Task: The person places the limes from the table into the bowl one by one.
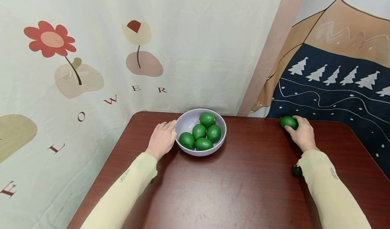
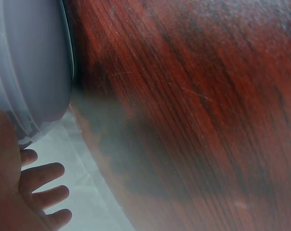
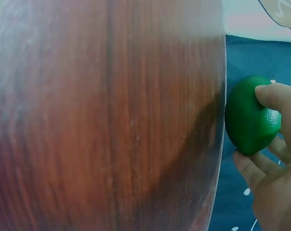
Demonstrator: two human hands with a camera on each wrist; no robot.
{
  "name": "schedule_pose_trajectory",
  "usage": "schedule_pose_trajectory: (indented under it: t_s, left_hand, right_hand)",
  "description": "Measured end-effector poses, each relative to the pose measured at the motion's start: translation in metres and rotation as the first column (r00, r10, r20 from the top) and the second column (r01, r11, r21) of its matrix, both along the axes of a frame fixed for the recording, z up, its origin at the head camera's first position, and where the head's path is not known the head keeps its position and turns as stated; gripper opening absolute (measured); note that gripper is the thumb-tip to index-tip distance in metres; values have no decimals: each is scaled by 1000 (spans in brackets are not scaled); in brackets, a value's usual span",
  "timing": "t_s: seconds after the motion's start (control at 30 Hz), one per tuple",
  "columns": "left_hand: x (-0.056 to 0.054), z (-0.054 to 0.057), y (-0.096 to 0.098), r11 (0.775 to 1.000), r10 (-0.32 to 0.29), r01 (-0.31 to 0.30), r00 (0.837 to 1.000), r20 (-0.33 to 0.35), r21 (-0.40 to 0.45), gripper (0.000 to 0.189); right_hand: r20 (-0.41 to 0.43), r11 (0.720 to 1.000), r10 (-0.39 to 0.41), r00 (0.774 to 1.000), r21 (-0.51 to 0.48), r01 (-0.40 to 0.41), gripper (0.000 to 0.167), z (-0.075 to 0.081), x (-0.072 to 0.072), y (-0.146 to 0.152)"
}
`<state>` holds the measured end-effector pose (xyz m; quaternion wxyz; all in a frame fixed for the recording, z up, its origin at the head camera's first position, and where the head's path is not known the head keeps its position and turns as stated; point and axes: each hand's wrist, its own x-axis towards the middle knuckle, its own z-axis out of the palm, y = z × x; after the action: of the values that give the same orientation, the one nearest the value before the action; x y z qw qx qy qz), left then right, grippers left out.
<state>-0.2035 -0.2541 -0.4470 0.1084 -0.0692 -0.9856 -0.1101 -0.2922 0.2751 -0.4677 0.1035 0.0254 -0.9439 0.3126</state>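
A pale lilac bowl (image 1: 220,141) stands near the table's far edge, holding several green limes (image 1: 199,131). My left hand (image 1: 161,138) touches the bowl's left side. In the left wrist view, that hand's fingers (image 2: 45,176) are spread and fairly straight beside the bowl wall (image 2: 39,62). Away to the right, my right hand (image 1: 301,134) grips a single lime (image 1: 288,122) between thumb and fingers, close to the far edge. The right wrist view shows this lime (image 3: 249,118) with the thumb on one side and fingertips (image 3: 245,162) on the other.
The dark red-brown wooden table (image 1: 237,188) lies under both arms. Behind it hangs a pale curtain (image 1: 201,53) with flower prints, and a dark blue cloth (image 1: 332,97) with white trees is at the right. A small dark object (image 1: 296,170) is by the right cuff.
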Motion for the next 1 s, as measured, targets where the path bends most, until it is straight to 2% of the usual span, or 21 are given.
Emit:
schedule_pose_trajectory:
  t_s: [0.23, 0.5, 1.0]
  left_hand:
    - [-1, -1, -1, 1000, 2, -2, 1000, 2, 4, 53]
    - [-1, -2, -1, 1000, -3, 3, 1000, 1, 5, 53]
    - [-1, -1, -1, 1000, -3, 3, 1000, 11, -1, 53]
  right_hand:
    - [-53, 1000, 11, 999, -15, -12, 51, 3, 1, -8]
    - [-60, 999, 27, 998, -21, -28, 51, 8, 0, -15]
    - [-125, 996, 51, 991, -65, -59, 50, 14, 4, -30]
